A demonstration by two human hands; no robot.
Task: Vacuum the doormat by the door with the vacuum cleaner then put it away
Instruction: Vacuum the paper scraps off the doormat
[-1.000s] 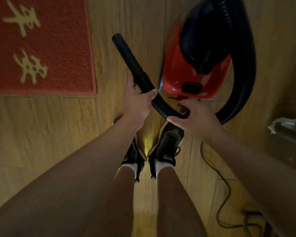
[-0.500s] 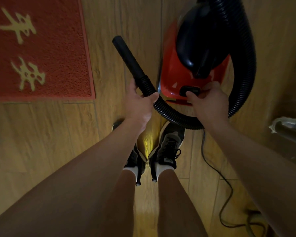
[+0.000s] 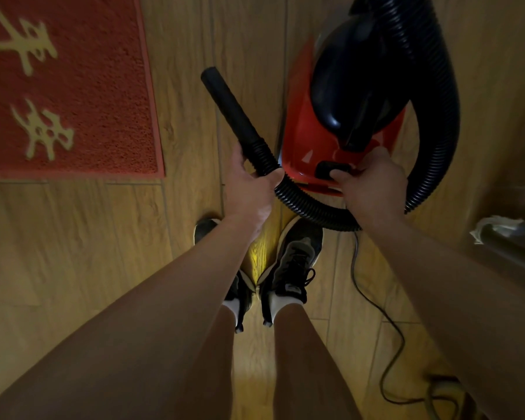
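A home's entrance area was indicated by a red doormat (image 3: 88, 86) with yellow characters laid on a wood-plank floor (image 3: 73, 253), and by a small household vacuum cleaner (image 3: 300, 131) set near it.

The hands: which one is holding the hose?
The left hand: it grips the hose just below the nozzle, while the right hand holds the red vacuum at its black button.

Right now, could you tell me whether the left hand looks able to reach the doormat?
Probably yes: only bare floor lies between the left hand and the doormat, though it grips the hose.
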